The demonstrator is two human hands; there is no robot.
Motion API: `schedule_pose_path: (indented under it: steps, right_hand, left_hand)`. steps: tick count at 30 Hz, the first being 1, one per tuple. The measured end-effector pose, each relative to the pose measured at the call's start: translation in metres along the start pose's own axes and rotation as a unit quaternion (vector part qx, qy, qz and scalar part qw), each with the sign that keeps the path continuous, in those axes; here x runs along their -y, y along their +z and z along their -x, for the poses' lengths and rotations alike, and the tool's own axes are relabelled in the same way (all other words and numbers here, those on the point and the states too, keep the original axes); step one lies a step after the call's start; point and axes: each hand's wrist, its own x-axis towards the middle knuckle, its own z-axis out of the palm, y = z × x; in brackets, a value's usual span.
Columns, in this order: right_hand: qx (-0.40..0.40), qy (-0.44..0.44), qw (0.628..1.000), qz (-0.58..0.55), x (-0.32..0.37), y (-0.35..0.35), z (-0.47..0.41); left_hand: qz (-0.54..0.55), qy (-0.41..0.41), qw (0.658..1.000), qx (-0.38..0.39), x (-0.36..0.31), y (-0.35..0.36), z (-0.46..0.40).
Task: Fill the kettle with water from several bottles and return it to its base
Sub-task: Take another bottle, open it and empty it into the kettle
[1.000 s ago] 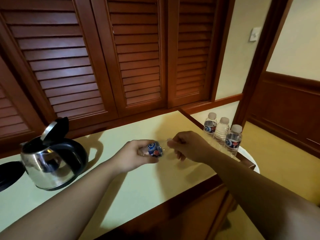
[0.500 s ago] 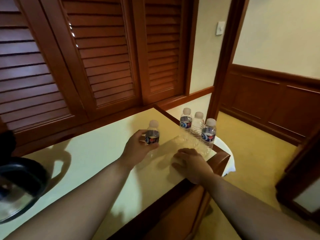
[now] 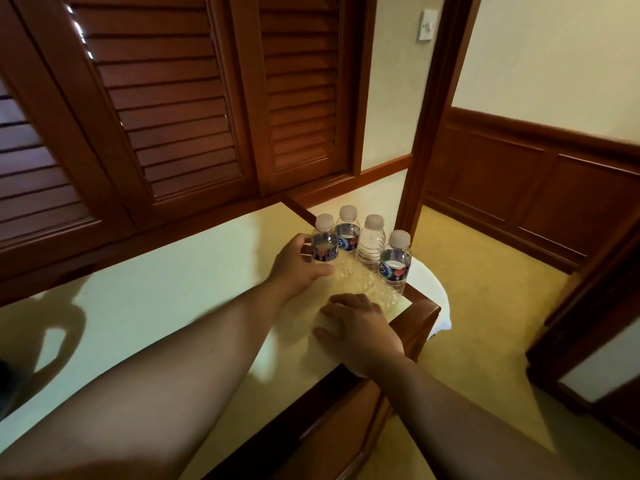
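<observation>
Louvered wooden doors (image 3: 166,109); wall switch (image 3: 428,25)

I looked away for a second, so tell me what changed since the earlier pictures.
The left hand carried the capped bottle rightward and stood it beside the three bottles at the counter's corner, still gripping it. The right hand dropped flat onto the counter. The kettle left the view. The three bottles stayed put.

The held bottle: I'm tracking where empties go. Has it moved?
Yes. The left hand carried the bottle right, up against the bottle group at the counter's corner.
</observation>
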Motion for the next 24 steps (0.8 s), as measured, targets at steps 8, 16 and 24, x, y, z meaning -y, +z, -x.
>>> schedule_pose_path:
  steps: [8, 16, 24]
  right_hand:
    - [0.012, -0.006, 0.999, 0.037, 0.002, 0.001, -0.001]
    - [0.023, -0.085, 0.996, 0.032, 0.078, 0.019, -0.02]
    - [0.056, -0.253, 0.965, -0.038, 0.237, 0.071, 0.001]
  left_hand:
    - [-0.063, -0.033, 0.997, -0.005, 0.021, -0.016, 0.044]
    - [-0.209, 0.065, 0.972, -0.081, 0.083, -0.111, 0.183]
    - [-0.257, -0.063, 0.94, -0.217, 0.115, -0.204, 0.344]
